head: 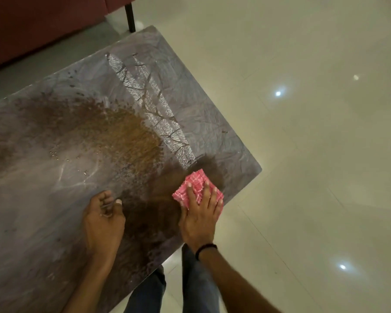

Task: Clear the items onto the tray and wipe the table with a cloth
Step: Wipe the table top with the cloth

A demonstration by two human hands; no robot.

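No brand, label or lettering can be read on anything in view.

The table (pixel 54 222) is the landmark: a dark, glossy grey top with a leaf-vein texture, running from the left edge of the view to a rounded corner at the right. Behind its far left side stands a red sofa (pixel 32 26) on a black leg (pixel 130 16). Across the table's middle lies a broad brown stain (pixel 122 132), speckled at its fringes, with small droplets toward the table's near side.

The left hand (pixel 103 219) comes up from below over the table's near middle. It is turned thumb-side up, the fingers curled loosely inward with a thumbnail showing at the top; it grips nothing that can be seen, and whether it touches the tabletop cannot be told.

Further right, near the table's right corner, the right hand (pixel 198 214) lies palm down with its fingers spread, pressed flat onto the pink checked cloth (pixel 195 184). The cloth is folded and lies on the tabletop just inside the right edge, at the dark end of the stain. A black band (pixel 204 249) circles that wrist, and the forearm runs back toward the lower right.

Below the table's near edge the person's blue jeans (pixel 190 290) show, and pale glossy floor tiles (pixel 303 154) fill everything right of the table, with bright light reflections.
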